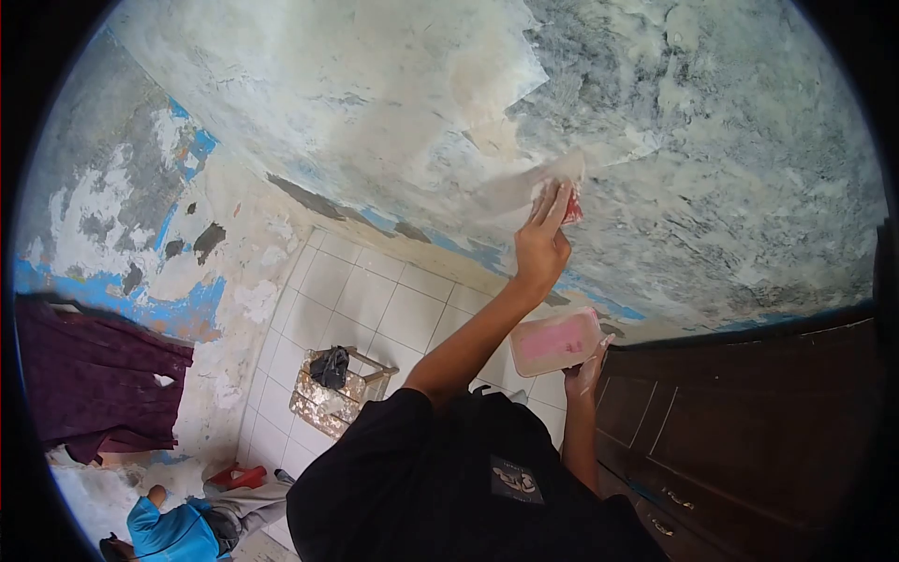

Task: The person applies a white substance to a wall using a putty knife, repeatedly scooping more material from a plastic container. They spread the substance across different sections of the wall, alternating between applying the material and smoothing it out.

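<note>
My left hand (pixel 541 251) reaches up to the wall, its fingers closed around a putty scraper (pixel 573 208) with a red part and a pale, blurred blade against the surface. Below and to the right, my right hand (pixel 588 367), smeared with white, grips the edge of a shallow rectangular tray (pixel 530 369). Pink residue lies across the tray's inside. The wall (pixel 749 169) before me carries smooth whitish patches over rough grey plaster. Part of my right hand is hidden by the tray.
A paint-spattered wooden stool (pixel 323 403) with a black bag (pixel 330 367) stands on white floor tiles (pixel 412 314). Dark wooden furniture (pixel 730 421) with drawers is at right. A person in a blue shirt (pixel 173 531) is at lower left, below a maroon cloth (pixel 103 379).
</note>
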`<state>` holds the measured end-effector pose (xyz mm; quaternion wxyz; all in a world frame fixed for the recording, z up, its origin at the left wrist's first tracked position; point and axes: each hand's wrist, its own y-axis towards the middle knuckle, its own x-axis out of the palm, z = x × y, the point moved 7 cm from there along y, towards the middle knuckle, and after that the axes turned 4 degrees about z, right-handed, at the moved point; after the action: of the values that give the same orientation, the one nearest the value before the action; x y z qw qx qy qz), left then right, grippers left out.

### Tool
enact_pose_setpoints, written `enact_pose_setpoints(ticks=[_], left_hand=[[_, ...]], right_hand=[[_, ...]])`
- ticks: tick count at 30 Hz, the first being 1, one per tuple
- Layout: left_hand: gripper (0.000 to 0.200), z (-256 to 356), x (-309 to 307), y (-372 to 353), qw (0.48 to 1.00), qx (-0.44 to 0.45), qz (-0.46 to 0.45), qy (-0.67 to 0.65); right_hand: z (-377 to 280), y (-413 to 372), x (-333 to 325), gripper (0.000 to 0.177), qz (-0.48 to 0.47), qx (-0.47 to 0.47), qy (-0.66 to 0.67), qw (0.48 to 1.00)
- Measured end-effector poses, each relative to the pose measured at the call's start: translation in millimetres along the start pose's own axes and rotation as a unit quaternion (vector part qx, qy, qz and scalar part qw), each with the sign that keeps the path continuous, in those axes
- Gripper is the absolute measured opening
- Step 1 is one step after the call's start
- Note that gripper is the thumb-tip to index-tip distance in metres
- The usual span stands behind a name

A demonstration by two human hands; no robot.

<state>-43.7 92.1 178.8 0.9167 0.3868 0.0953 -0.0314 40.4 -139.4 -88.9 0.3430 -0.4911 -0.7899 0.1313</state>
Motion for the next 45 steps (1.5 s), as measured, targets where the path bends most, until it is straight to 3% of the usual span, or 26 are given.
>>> enact_pose_setpoints(ticks=[4, 7, 10, 14, 17, 18, 20, 21, 23, 26, 31, 34, 36, 38, 41, 45], left_hand=[[0.072, -30.0, -21.1, -7.7, 0.995, -0.019, -0.092, -0.011], [0.069, -34.3, -50.2, 15.0, 0.978, 0.151, 0.079, 0.117], [0.067, -86.7, 8.6, -12.6, 0.972, 0.152, -0.027, 0.175], [0.065, -128.4, 26.6, -107.6, 0.974, 0.149, -0.092, 0.142], [0.057, -144.5, -5.8, -121.7, 0.983, -0.160, -0.076, -0.047], [0.054, -137.9, -23.6, -104.3, 0.972, -0.230, -0.019, -0.035], [0.046, -132.3, -55.2, -57.5, 0.968, -0.220, 0.117, 0.024], [0.041, -127.2, -64.0, -33.6, 0.969, -0.137, 0.196, 0.067], [0.044, -122.7, -49.1, -1.3, 0.971, -0.159, 0.180, 0.008], [0.052, -44.6, -20.1, 16.1, 0.970, -0.111, 0.199, -0.078], [0.069, -12.3, 23.2, -27.7, 0.992, -0.062, -0.036, -0.106], [0.072, -10.2, -2.9, -17.7, 0.980, -0.059, -0.113, -0.153], [0.071, -5.1, -41.7, 28.5, 0.994, 0.008, 0.006, -0.109], [0.071, 10.2, -74.2, 75.5, 0.985, 0.101, 0.140, 0.021], [0.071, 10.5, -35.0, 101.5, 0.958, 0.205, 0.085, 0.181], [0.071, -7.5, -7.9, 44.5, 0.979, 0.154, -0.037, 0.130]], right_hand=[[-12.2, -0.4, 4.7, 0.070, -0.025, 0.001, 0.009, 1.000], [-21.2, -10.9, 6.1, 0.069, 0.019, 0.001, 0.015, 1.000], [-17.3, -4.2, -16.4, 0.068, -0.099, -0.043, -0.049, 0.993], [-18.2, 2.5, -16.6, 0.068, -0.011, 0.006, 0.001, 1.000], [-25.8, -11.5, -19.9, 0.069, 0.035, 0.007, 0.016, 0.999], [-27.9, -14.1, -21.1, 0.069, 0.044, 0.011, 0.016, 0.999], [-26.4, -14.9, -27.0, 0.070, 0.040, 0.005, 0.017, 0.999], [-23.6, -8.8, -31.5, 0.071, 0.026, -0.007, 0.019, 0.999], [-20.0, -6.5, -36.0, 0.071, 0.023, -0.004, 0.013, 1.000], [-15.0, -7.7, -38.8, 0.071, 0.036, 0.025, -0.001, 0.999], [-14.0, -5.2, -20.8, 0.069, 0.037, 0.023, 0.011, 0.999], [-34.1, -22.4, 10.0, 0.067, 0.073, -0.010, 0.030, 0.997], [-18.8, 9.1, -19.7, 0.071, 0.012, -0.018, 0.030, 0.999], [-10.8, 15.6, -30.5, 0.072, -0.008, -0.014, 0.021, 1.000], [-21.1, -0.3, -24.5, 0.069, 0.023, -0.007, 0.009, 1.000], [-25.2, -3.8, -8.6, 0.067, 0.046, -0.022, 0.039, 0.998]])
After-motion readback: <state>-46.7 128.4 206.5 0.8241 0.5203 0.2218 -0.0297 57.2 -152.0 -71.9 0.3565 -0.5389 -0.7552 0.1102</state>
